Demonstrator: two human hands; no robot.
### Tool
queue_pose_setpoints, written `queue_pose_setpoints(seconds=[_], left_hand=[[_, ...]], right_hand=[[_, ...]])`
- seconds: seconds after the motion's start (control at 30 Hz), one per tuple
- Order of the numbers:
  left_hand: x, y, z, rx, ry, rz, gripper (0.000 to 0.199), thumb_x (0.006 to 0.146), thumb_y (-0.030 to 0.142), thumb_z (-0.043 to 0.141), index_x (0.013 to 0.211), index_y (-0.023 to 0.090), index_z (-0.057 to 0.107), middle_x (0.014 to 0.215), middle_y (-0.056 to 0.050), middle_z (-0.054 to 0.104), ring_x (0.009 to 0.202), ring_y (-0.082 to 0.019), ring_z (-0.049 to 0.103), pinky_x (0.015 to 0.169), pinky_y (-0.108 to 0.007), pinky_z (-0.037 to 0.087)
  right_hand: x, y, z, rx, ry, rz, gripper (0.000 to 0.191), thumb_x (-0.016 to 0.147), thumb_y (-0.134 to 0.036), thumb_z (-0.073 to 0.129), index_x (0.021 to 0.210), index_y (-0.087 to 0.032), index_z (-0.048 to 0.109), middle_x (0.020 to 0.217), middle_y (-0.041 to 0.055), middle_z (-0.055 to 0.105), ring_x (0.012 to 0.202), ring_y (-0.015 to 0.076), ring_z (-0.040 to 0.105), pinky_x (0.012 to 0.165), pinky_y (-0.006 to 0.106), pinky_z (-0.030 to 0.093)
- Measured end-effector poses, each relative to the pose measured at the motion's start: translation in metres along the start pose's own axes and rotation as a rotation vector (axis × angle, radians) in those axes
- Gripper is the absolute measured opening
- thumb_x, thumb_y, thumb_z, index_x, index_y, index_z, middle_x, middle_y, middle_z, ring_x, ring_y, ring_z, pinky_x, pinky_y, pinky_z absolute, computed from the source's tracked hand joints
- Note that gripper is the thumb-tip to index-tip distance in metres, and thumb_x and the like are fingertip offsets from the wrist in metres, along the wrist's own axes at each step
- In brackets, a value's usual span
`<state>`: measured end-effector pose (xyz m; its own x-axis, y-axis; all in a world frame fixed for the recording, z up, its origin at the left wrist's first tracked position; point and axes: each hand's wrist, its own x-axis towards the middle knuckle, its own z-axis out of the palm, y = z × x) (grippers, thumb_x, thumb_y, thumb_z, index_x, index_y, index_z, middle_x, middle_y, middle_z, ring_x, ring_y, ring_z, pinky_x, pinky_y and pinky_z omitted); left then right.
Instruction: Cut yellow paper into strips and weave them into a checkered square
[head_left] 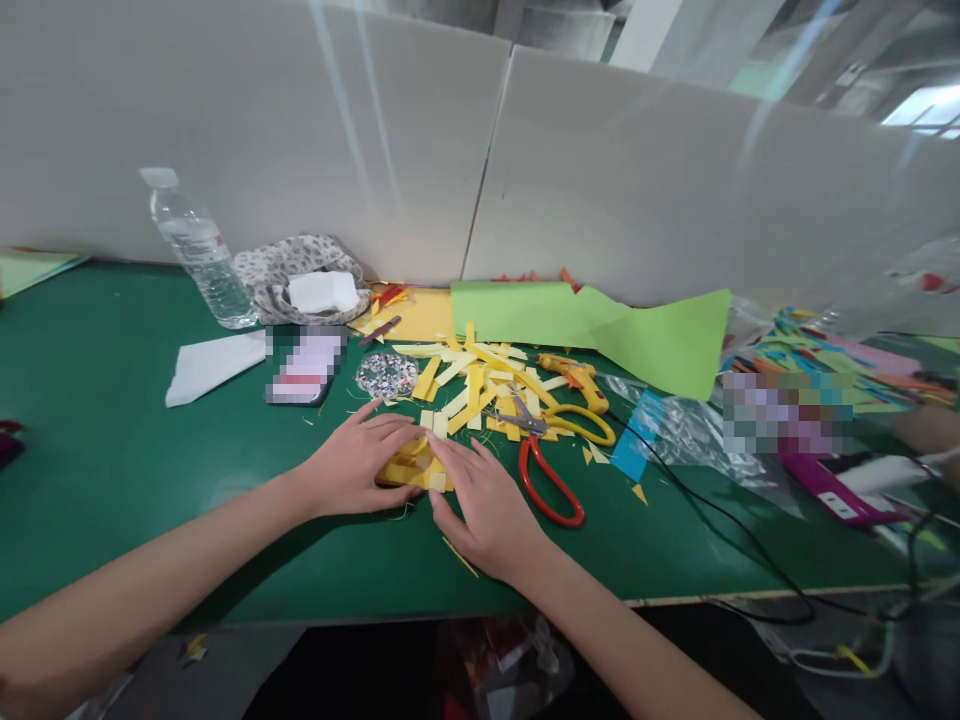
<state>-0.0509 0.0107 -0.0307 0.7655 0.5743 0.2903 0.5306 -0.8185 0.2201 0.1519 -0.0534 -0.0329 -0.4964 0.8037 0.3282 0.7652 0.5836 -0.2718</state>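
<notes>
A small yellow paper piece (412, 470), folded or built up from strips, lies at the front of the green table between my hands. My left hand (356, 465) grips its left side, thumb at the near edge and fingers over the far edge. On the other side, my right hand (486, 508) closes on its right end, partly covering it. Just beyond the fingers is a heap of yellow and pale cut paper strips (457, 385). Scissors (551, 485) with one red and one yellow handle lie with blades on the strips, right of my right hand.
A yellow glue gun (577, 378) trails a black cord rightward. Behind stand a water bottle (202, 255) and a spotted cloth bag (300, 262). A phone (307, 365), a bead-filled disc (386, 375), green paper (525, 315) and clear plastic (697, 435) lie around. Grey partitions (300, 130) close the back.
</notes>
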Motion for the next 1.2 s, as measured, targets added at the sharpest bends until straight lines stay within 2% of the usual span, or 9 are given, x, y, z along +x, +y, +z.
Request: queue_pose_setpoints(seconds=[0.17,0.33,0.6,0.73,0.87,0.97,1.2], left_hand=[[0.001,0.001,-0.006,-0.018,0.027,-0.014,0.054,0.074,0.053,0.054,0.117,0.019,0.054,0.103,-0.007,0.065,0.098,-0.023,0.059,0.103,-0.048,0.027],[0.001,0.001,-0.008,-0.029,0.021,-0.005,0.037,0.078,0.046,0.052,0.106,0.023,0.063,0.103,-0.004,0.067,0.098,-0.022,0.058,0.102,-0.046,0.027],[0.0,0.0,-0.006,-0.022,0.041,0.016,0.034,0.079,0.046,0.054,0.102,0.024,0.065,0.101,-0.002,0.07,0.097,-0.022,0.059,0.103,-0.046,0.025],[0.0,0.0,-0.006,-0.009,0.039,0.02,0.034,0.08,0.046,0.053,0.104,0.024,0.065,0.101,-0.001,0.07,0.098,-0.022,0.059,0.103,-0.046,0.025],[-0.001,0.0,-0.007,-0.022,0.023,0.017,0.035,0.081,0.045,0.052,0.106,0.024,0.064,0.103,-0.002,0.069,0.099,-0.021,0.059,0.104,-0.046,0.026],[-0.001,0.0,-0.009,-0.033,0.008,0.02,0.037,0.081,0.046,0.052,0.108,0.024,0.063,0.104,-0.002,0.069,0.099,-0.021,0.059,0.104,-0.047,0.026],[-0.001,0.003,-0.009,-0.033,0.018,0.004,0.042,0.075,0.051,0.055,0.106,0.024,0.063,0.104,-0.003,0.068,0.098,-0.023,0.059,0.105,-0.047,0.024]], right_hand=[[-0.003,0.002,0.003,-0.057,0.087,0.056,0.053,0.084,-0.013,0.037,0.137,-0.008,0.03,0.131,0.0129,0.051,0.12,0.0222,0.045,0.1,0.044,0.036],[-0.004,0.003,0.003,-0.046,0.097,0.124,0.056,0.083,-0.012,0.037,0.138,-0.012,0.027,0.114,0.0115,0.062,0.11,0.0224,0.053,0.099,0.048,0.037],[-0.005,0.003,0.001,-0.051,0.121,0.067,0.053,0.081,-0.01,0.039,0.134,-0.011,0.032,0.113,0.0112,0.063,0.108,0.0218,0.054,0.099,0.046,0.037],[-0.009,0.002,0.0,-0.089,0.216,0.021,0.045,0.08,-0.01,0.04,0.125,-0.011,0.044,0.091,0.0084,0.067,0.089,0.0196,0.059,0.095,0.045,0.039],[-0.014,0.0,-0.001,-0.112,0.286,-0.007,0.034,0.077,-0.01,0.042,0.109,-0.012,0.053,0.075,0.0051,0.064,0.073,0.0175,0.059,0.089,0.043,0.043],[-0.017,-0.002,-0.003,-0.114,0.303,-0.003,0.031,0.074,-0.009,0.042,0.102,-0.013,0.055,0.074,0.0045,0.064,0.07,0.017,0.059,0.088,0.043,0.043],[-0.018,-0.005,-0.001,-0.118,0.311,-0.005,0.033,0.075,-0.009,0.041,0.105,-0.014,0.053,0.077,0.0047,0.067,0.073,0.0173,0.061,0.089,0.043,0.043]])
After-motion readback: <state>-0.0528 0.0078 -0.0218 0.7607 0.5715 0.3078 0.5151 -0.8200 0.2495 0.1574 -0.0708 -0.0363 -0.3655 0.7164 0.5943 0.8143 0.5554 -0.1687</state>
